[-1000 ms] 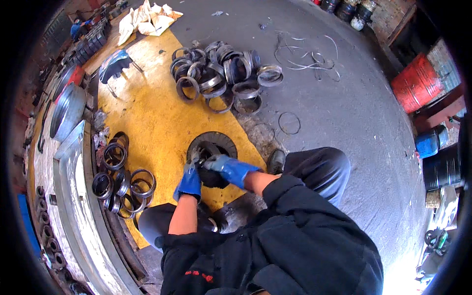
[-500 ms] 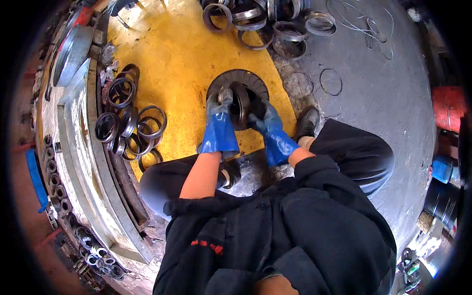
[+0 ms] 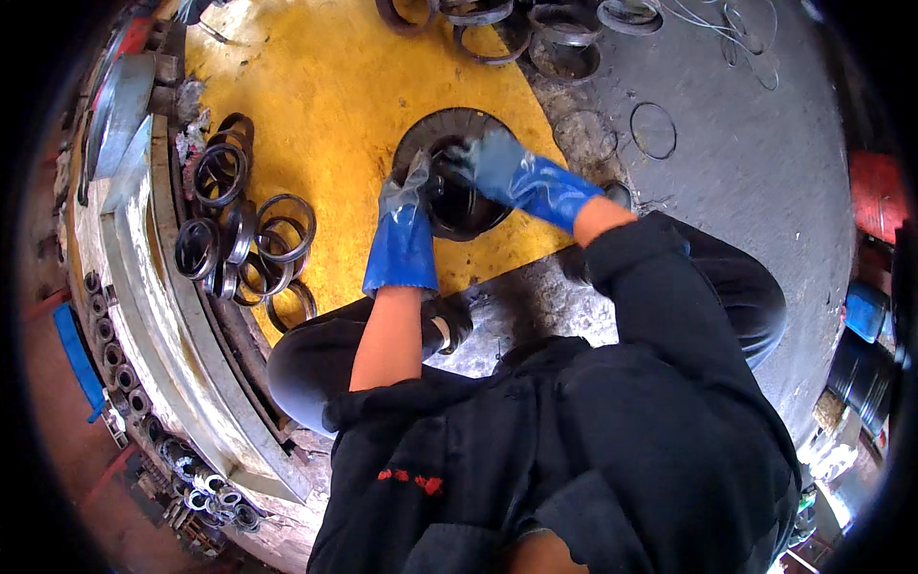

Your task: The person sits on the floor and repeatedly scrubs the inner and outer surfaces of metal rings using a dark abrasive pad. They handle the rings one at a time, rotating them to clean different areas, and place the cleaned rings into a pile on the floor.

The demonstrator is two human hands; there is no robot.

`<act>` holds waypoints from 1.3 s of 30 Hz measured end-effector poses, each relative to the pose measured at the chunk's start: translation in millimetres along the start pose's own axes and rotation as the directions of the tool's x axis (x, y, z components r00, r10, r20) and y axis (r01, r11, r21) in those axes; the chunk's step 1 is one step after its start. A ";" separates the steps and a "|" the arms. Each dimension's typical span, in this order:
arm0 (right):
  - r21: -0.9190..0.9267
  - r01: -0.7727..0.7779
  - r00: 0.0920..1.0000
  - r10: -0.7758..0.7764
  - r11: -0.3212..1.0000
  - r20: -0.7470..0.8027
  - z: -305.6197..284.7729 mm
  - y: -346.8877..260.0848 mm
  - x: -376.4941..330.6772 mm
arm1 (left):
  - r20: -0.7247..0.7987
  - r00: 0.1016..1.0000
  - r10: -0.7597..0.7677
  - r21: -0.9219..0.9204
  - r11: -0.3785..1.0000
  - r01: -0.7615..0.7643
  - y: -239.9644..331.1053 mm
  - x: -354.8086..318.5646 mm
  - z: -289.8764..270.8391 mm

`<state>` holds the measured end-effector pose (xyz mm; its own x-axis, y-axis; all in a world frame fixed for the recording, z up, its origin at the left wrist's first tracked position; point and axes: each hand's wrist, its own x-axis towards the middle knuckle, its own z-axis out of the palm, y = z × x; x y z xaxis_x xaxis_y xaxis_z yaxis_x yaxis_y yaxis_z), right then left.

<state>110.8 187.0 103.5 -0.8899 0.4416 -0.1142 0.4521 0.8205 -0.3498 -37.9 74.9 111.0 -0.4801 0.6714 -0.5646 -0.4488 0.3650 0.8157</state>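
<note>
Left hand (image 3: 406, 206), blue glove: forearm bare, runs straight up from the knee, fingers curled over the near-left rim of the dark round disc (image 3: 457, 172), clamped on its edge. Right hand (image 3: 497, 165), also gloved: arm in a dark sleeve comes in from the right, elbow bent, wrist angled down-left, fingers closed on the disc's upper-right part near its centre opening. Can't tell exactly what the right fingertips pinch; the glove hides it.

Disc lies flat on the yellow floor patch (image 3: 325, 115), directly under and between both hands, in front of the person's knees.

Left of the left hand, well apart: heap of dark metal rings (image 3: 239, 234), overlapping, some leaning on each other, against a curved grey metal rim (image 3: 163, 316).

Beyond the hands, at the far edge of the yellow patch: a second cluster of rings (image 3: 497, 29).

Right of the right hand, on grey concrete floor (image 3: 765, 191): two thin wire hoops (image 3: 652, 130), lying flat, side by side.
</note>
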 end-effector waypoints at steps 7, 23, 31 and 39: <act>0.131 -0.342 0.921 0.304 0.931 0.244 41.4 -0.3 9.6 | -0.070 0.995 0.075 0.021 0.997 -0.073 -30.8 21.5 -4.9; 0.862 -0.494 0.866 0.154 0.113 0.476 12.3 -12.7 -31.3 | 0.003 1.000 0.028 -0.053 0.998 -0.028 -25.3 24.5 -9.2; 0.726 -0.688 0.670 0.370 -0.015 0.643 58.2 19.6 35.5 | 0.033 0.999 0.026 -0.049 0.999 -0.024 -28.9 30.2 -1.1; 0.909 -0.219 0.964 -0.064 0.355 0.257 60.9 -26.1 -18.5 | 0.048 0.999 0.009 -0.053 0.999 -0.007 -28.1 27.7 0.3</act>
<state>111.8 135.4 58.1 -0.9028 0.2800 -0.3265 0.2997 -0.1352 -0.9444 -38.4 83.4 72.5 -0.4473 0.7051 -0.5502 -0.4848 0.3258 0.8116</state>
